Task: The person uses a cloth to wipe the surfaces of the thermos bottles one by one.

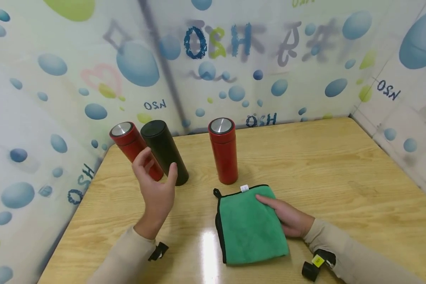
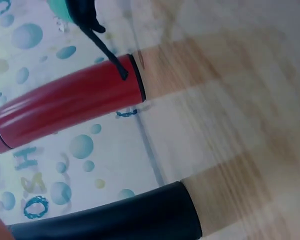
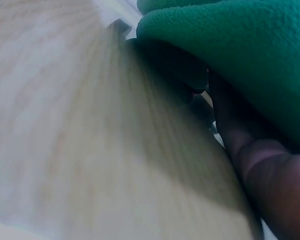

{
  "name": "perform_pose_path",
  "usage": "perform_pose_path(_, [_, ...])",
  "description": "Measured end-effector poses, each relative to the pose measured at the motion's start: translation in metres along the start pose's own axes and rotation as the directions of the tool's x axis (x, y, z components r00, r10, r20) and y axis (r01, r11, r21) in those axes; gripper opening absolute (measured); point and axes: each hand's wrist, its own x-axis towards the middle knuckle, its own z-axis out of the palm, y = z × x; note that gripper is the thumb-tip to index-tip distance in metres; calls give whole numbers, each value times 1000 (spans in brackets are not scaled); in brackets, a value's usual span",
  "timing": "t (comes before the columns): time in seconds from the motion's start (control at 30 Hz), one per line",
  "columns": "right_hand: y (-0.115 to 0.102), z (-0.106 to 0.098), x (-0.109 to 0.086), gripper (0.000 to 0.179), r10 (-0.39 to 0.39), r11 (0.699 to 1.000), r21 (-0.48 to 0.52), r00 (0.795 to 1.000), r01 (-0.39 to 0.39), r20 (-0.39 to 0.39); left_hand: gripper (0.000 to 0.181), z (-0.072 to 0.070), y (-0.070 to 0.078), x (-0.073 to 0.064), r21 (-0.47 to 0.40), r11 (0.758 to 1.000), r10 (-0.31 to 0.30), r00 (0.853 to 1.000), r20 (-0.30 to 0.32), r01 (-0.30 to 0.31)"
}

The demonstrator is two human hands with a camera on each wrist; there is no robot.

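Note:
A black cylindrical bottle (image 1: 161,140) stands at the left, close beside a red bottle (image 1: 127,144) with a silver-topped lid. My left hand (image 1: 157,195) is in front of these two, thumb and fingers spread apart in a loose curve with nothing in them. Whether it touches the black bottle cannot be told. Another red bottle (image 1: 225,157) stands upright near the middle; the left wrist view shows it with the black one. With my right hand (image 1: 292,219) I grip the right edge of a folded green cloth (image 1: 252,232), thumb on top and the other fingers underneath, mostly hidden.
The wooden table (image 1: 323,165) runs back to a patterned wall covering (image 1: 234,79) with blue dots and letters. A black loop (image 1: 217,193) and a white tag (image 1: 244,188) stick out from the cloth's far edge. Dark wrist devices sit on both sleeves.

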Motion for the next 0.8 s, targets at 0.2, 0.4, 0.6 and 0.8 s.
perform_pose_path(0.2, [1,-2,-1,41,-5,1000,3,1000,5,1,96,7,13,18,-30,976,-213,974,71,216])
perform_pose_path(0.4, [2,-2,0,44,1,1000,-2,1000,-1,-15,102,12,2,34,21,924,-381,921,84,381])
perform_pose_path(0.6, [4,-1,1,43,-6,1000,1,1000,6,-24,85,11,-34,42,58,920,-388,922,14,387])
perform_pose_path(0.8, [4,-1,-1,45,0,1000,2,999,0,-47,79,7,-33,38,30,931,-365,931,18,365])
